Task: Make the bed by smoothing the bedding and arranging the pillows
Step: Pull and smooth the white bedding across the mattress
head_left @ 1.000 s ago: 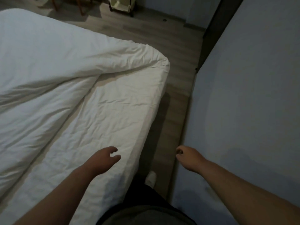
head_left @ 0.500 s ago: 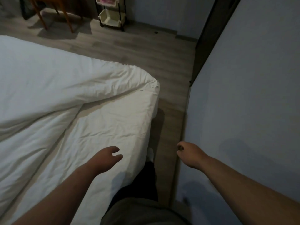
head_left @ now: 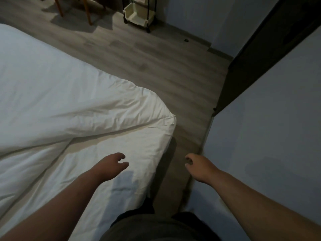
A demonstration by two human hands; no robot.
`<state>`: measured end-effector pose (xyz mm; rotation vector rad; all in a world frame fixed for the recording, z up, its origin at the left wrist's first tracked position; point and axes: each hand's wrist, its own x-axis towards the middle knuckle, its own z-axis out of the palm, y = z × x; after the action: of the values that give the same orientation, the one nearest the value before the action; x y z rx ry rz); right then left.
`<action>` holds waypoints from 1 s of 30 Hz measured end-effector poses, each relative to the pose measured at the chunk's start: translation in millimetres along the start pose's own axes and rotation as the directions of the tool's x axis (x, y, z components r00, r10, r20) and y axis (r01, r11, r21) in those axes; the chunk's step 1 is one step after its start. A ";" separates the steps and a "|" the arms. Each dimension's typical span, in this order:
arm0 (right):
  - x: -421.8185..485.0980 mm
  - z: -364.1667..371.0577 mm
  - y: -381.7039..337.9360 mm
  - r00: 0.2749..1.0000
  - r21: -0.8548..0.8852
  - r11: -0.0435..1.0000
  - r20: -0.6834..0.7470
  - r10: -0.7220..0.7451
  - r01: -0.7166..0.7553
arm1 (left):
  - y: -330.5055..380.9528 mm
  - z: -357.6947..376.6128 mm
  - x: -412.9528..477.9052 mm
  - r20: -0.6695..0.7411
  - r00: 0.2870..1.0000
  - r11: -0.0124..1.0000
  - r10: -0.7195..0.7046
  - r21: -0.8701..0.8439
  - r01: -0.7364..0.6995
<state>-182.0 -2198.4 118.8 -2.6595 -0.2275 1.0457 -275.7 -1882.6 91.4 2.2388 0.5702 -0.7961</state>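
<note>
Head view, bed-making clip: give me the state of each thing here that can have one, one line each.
White duvet: pulled back on a diagonal, creased, not smoothed.
White fitted sheet: exposed along the near edge, wrinkled.
Left hand: empty, fingers loosely curled, over the sheet.
Right hand: empty, fingers loosely curled, over the floor gap by the wall.
Cream plastic trolley bin: upright on the floor; contents cannot be told.
</note>
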 end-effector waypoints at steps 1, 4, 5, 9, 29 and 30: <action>10.1 -10.2 0.3 1.000 -0.001 1.000 0.008 -0.012 0.012 | 7.2 -4.9 8.2 -0.007 1.000 1.000 -0.010 -0.005 0.010; 42.1 -40.1 4.1 0.999 -0.024 0.999 0.032 -0.038 0.038 | 24.9 -14.9 29.7 -0.018 0.999 0.999 -0.040 -0.016 0.039; 53.8 -49.7 6.0 0.998 -0.036 0.998 0.046 -0.047 0.048 | 30.1 -16.1 36.0 -0.022 0.998 0.998 -0.054 -0.023 0.053; 108.0 -93.1 21.1 0.990 -0.079 0.992 0.108 -0.089 0.097 | 53.4 -15.4 62.1 -0.050 0.989 0.988 -0.136 -0.077 0.132; 327.2 -175.9 -16.5 0.819 -0.349 0.801 0.502 -0.280 0.487 | 129.2 -2.6 153.4 -0.051 0.829 0.667 -0.557 -0.621 0.411; 335.5 -170.8 -23.0 0.813 -0.352 0.795 0.512 -0.278 0.494 | 123.2 0.1 166.2 -0.044 0.813 0.614 -0.581 -0.679 0.403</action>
<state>177.8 -2128.2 30.2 -2.5188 -1.2325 1.5773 -84.3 -1937.2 34.8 1.5293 1.4175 -0.4371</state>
